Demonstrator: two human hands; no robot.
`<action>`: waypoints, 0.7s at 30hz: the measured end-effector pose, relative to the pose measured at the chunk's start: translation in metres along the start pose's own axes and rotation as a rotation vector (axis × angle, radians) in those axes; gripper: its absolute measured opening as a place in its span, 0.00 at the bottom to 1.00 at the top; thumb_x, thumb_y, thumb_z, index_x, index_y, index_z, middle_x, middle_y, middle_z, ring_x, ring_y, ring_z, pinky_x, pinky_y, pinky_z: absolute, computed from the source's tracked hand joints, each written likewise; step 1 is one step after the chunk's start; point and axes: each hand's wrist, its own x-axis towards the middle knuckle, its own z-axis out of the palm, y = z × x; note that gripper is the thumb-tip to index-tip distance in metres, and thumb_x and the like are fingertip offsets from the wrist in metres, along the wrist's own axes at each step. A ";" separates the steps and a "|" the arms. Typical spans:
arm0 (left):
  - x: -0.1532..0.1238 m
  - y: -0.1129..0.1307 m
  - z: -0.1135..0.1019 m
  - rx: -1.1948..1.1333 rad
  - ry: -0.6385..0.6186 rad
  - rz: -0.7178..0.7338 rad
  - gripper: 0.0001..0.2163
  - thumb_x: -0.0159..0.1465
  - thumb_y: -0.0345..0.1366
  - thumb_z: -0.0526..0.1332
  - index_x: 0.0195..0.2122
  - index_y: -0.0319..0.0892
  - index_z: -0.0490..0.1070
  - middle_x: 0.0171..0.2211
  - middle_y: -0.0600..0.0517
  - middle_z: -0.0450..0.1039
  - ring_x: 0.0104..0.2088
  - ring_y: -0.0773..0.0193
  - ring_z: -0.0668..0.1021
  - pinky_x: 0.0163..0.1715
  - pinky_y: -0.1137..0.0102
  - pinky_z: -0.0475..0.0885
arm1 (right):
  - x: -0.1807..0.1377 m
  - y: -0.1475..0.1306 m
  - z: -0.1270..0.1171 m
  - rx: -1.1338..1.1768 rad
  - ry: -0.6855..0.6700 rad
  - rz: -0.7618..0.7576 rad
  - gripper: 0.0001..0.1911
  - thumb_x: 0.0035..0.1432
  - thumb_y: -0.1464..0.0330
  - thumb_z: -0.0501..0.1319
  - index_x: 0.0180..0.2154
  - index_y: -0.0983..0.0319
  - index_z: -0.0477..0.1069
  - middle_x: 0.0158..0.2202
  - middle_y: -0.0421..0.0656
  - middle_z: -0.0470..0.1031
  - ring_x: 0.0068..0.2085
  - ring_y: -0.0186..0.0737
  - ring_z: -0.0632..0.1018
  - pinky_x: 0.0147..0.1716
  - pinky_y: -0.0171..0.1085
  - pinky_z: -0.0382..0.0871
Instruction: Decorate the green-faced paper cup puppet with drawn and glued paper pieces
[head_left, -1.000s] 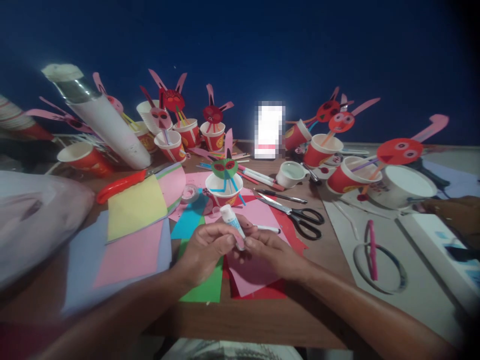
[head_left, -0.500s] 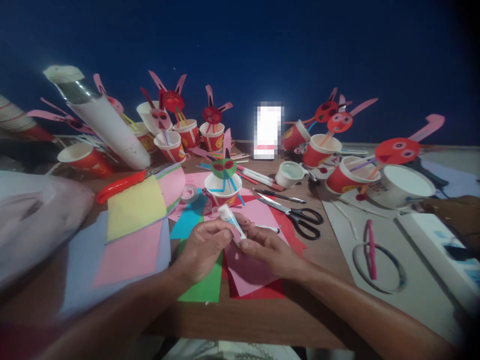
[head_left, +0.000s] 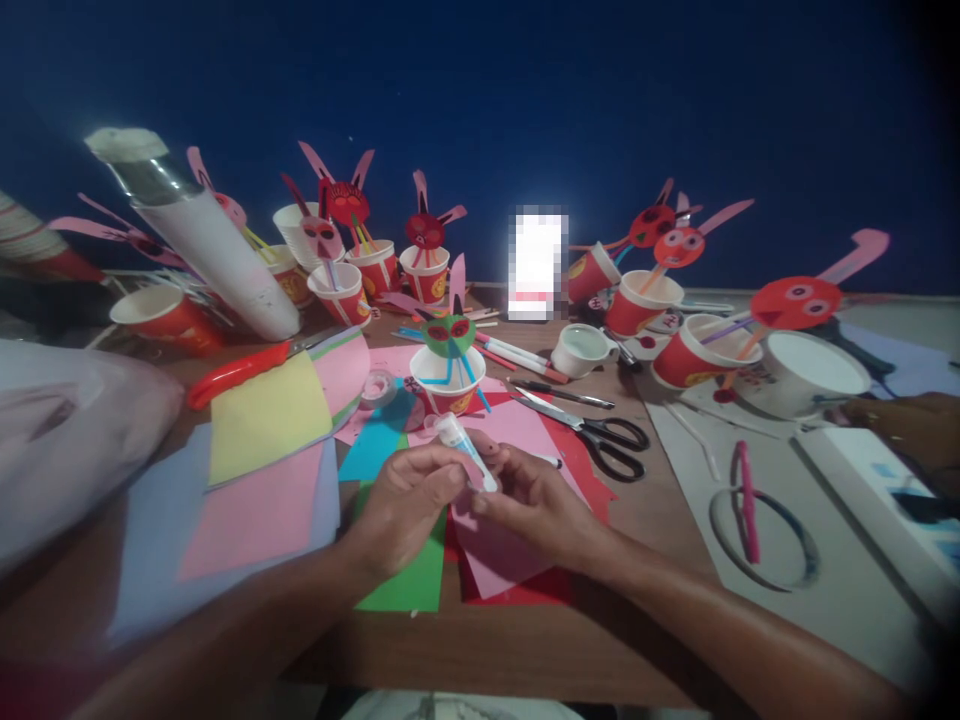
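A white and blue glue stick (head_left: 465,450) is held tilted between both hands above the pink and red paper sheets (head_left: 510,560). My left hand (head_left: 409,500) pinches its lower end with curled fingers. My right hand (head_left: 529,500) is closed around it from the right; whether it also holds a small paper piece I cannot make out. Just beyond stands a red paper cup (head_left: 448,385) with a green paper face (head_left: 448,335) and blue straws.
Black scissors (head_left: 600,428) lie right of the cup. Several red cups with paper rabbit faces (head_left: 375,265) line the back. A white tube (head_left: 210,245) and red-handled cutter (head_left: 240,370) lie left. Another person's hand (head_left: 907,430) rests far right beside a white bowl (head_left: 810,370).
The glue stick has tilted lower and my right hand has shifted slightly along it; both hands stay in the same spot above the paper.
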 end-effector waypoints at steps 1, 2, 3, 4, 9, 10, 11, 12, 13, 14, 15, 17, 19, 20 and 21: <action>0.000 0.000 0.000 -0.002 0.000 -0.004 0.05 0.54 0.36 0.65 0.26 0.39 0.76 0.21 0.53 0.71 0.22 0.70 0.70 0.24 0.75 0.66 | 0.000 0.001 0.001 0.000 0.017 -0.009 0.14 0.50 0.61 0.63 0.35 0.62 0.65 0.32 0.38 0.66 0.33 0.33 0.67 0.35 0.34 0.64; 0.000 0.001 0.001 -0.007 -0.002 0.000 0.05 0.54 0.36 0.65 0.26 0.39 0.76 0.21 0.53 0.71 0.21 0.71 0.70 0.24 0.76 0.66 | 0.000 0.001 0.001 0.002 0.003 -0.013 0.14 0.51 0.60 0.63 0.35 0.62 0.65 0.31 0.38 0.66 0.33 0.33 0.67 0.35 0.34 0.64; 0.000 0.001 0.001 -0.008 -0.008 0.010 0.05 0.54 0.35 0.65 0.26 0.40 0.76 0.21 0.54 0.71 0.21 0.71 0.70 0.24 0.76 0.66 | 0.000 0.000 0.000 0.001 -0.036 -0.013 0.13 0.53 0.59 0.60 0.35 0.62 0.66 0.31 0.39 0.66 0.33 0.33 0.68 0.35 0.35 0.64; 0.000 0.001 0.001 -0.004 -0.014 0.021 0.04 0.54 0.35 0.65 0.26 0.40 0.76 0.21 0.54 0.70 0.20 0.72 0.70 0.24 0.76 0.66 | 0.000 0.000 -0.002 -0.005 -0.085 -0.010 0.14 0.56 0.57 0.57 0.35 0.62 0.67 0.31 0.40 0.67 0.33 0.34 0.68 0.36 0.35 0.64; 0.000 0.000 0.001 0.017 -0.024 0.028 0.05 0.53 0.35 0.65 0.26 0.40 0.76 0.24 0.52 0.71 0.24 0.70 0.71 0.27 0.75 0.67 | -0.002 -0.002 -0.006 -0.043 -0.130 0.016 0.16 0.60 0.58 0.52 0.29 0.63 0.68 0.31 0.41 0.69 0.34 0.34 0.69 0.37 0.35 0.64; 0.000 -0.001 0.001 0.013 -0.008 0.028 0.05 0.53 0.36 0.65 0.26 0.40 0.76 0.23 0.52 0.71 0.25 0.69 0.72 0.27 0.75 0.67 | -0.002 -0.002 -0.005 -0.032 -0.104 0.007 0.14 0.59 0.59 0.55 0.31 0.63 0.68 0.32 0.41 0.69 0.35 0.34 0.70 0.37 0.35 0.64; 0.000 -0.002 0.002 0.012 0.002 0.026 0.05 0.53 0.36 0.66 0.26 0.40 0.76 0.22 0.53 0.71 0.25 0.69 0.72 0.27 0.75 0.67 | -0.002 -0.001 -0.004 -0.025 -0.077 -0.005 0.12 0.57 0.59 0.57 0.33 0.63 0.67 0.32 0.41 0.70 0.36 0.35 0.70 0.38 0.35 0.64; 0.000 -0.001 0.001 0.013 0.007 0.023 0.05 0.53 0.36 0.66 0.26 0.39 0.76 0.21 0.53 0.71 0.24 0.69 0.71 0.27 0.75 0.67 | -0.002 -0.001 -0.003 -0.025 -0.050 -0.014 0.12 0.55 0.60 0.59 0.34 0.63 0.67 0.33 0.40 0.70 0.37 0.35 0.70 0.38 0.35 0.64; 0.001 -0.001 0.001 0.014 0.007 0.021 0.05 0.53 0.36 0.65 0.26 0.39 0.76 0.22 0.52 0.71 0.23 0.70 0.71 0.26 0.75 0.67 | -0.002 -0.001 -0.002 -0.032 -0.026 -0.019 0.12 0.54 0.60 0.61 0.34 0.63 0.66 0.32 0.39 0.69 0.36 0.34 0.70 0.37 0.34 0.64; 0.001 0.001 -0.001 0.015 0.005 0.028 0.05 0.53 0.36 0.65 0.26 0.39 0.76 0.23 0.52 0.72 0.23 0.69 0.72 0.25 0.74 0.67 | -0.002 -0.002 -0.001 -0.043 -0.013 -0.022 0.13 0.52 0.60 0.62 0.33 0.63 0.65 0.31 0.39 0.69 0.34 0.34 0.70 0.34 0.33 0.64; 0.003 0.004 -0.002 0.016 0.008 0.046 0.05 0.54 0.36 0.65 0.26 0.39 0.76 0.25 0.51 0.73 0.23 0.68 0.72 0.25 0.74 0.68 | -0.002 -0.003 -0.002 -0.058 -0.016 -0.020 0.13 0.52 0.60 0.62 0.33 0.63 0.65 0.30 0.39 0.69 0.32 0.33 0.70 0.32 0.32 0.64; 0.005 0.013 -0.008 0.023 0.025 0.129 0.04 0.54 0.35 0.64 0.27 0.40 0.76 0.31 0.49 0.75 0.28 0.65 0.75 0.27 0.72 0.70 | -0.003 -0.005 -0.006 -0.101 -0.022 -0.027 0.13 0.55 0.59 0.59 0.35 0.64 0.64 0.29 0.39 0.69 0.29 0.31 0.70 0.29 0.31 0.64; 0.007 0.025 -0.016 0.052 0.035 0.227 0.03 0.54 0.34 0.64 0.27 0.41 0.75 0.37 0.48 0.74 0.34 0.61 0.76 0.30 0.69 0.72 | -0.003 -0.007 -0.011 -0.218 0.014 -0.064 0.12 0.59 0.61 0.54 0.38 0.63 0.65 0.30 0.40 0.71 0.29 0.31 0.70 0.28 0.31 0.63; 0.007 0.031 -0.020 0.076 0.042 0.264 0.03 0.54 0.34 0.64 0.28 0.41 0.75 0.41 0.48 0.73 0.36 0.60 0.76 0.31 0.68 0.73 | -0.003 -0.008 -0.014 -0.317 0.053 -0.099 0.11 0.60 0.62 0.53 0.38 0.63 0.66 0.31 0.41 0.71 0.30 0.31 0.71 0.29 0.31 0.63; 0.008 0.036 -0.024 0.097 0.051 0.293 0.03 0.54 0.34 0.63 0.28 0.41 0.75 0.42 0.48 0.72 0.37 0.59 0.76 0.32 0.67 0.73 | -0.003 -0.008 -0.016 -0.433 0.093 -0.144 0.09 0.61 0.64 0.53 0.37 0.63 0.67 0.31 0.41 0.72 0.30 0.31 0.71 0.30 0.31 0.63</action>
